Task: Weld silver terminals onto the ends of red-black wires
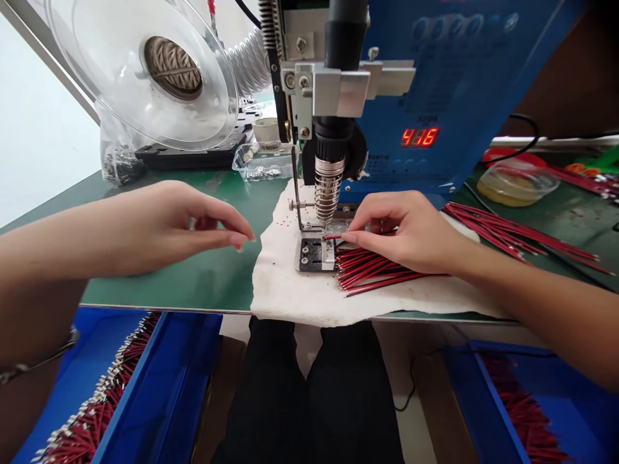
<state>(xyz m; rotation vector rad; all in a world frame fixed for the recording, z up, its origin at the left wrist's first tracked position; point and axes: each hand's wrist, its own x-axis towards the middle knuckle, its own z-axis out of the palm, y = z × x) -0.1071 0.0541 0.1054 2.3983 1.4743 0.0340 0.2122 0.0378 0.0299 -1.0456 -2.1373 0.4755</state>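
My right hand (403,229) is closed in a pinch on a thin red-and-black wire (331,237). The wire's tip points left, just under the soldering iron's spring-wrapped end (329,183) and above the small black-and-silver fixture (316,254). Beneath that hand lies a bundle of red-and-black wires (367,270) with bare ends facing left. Off to the left, my left hand (193,222) hovers over the green table, thumb and index tips brought together. Nothing shows between them. Both hands are apart from each other.
A white cloth (285,290) lies under the fixture. Behind stands a blue machine (435,84) displaying 416. A clear reel (145,77), plastic tray (264,164) and round tub (517,183) sit on the green table (213,287). Blue bins (159,386) below hold wires.
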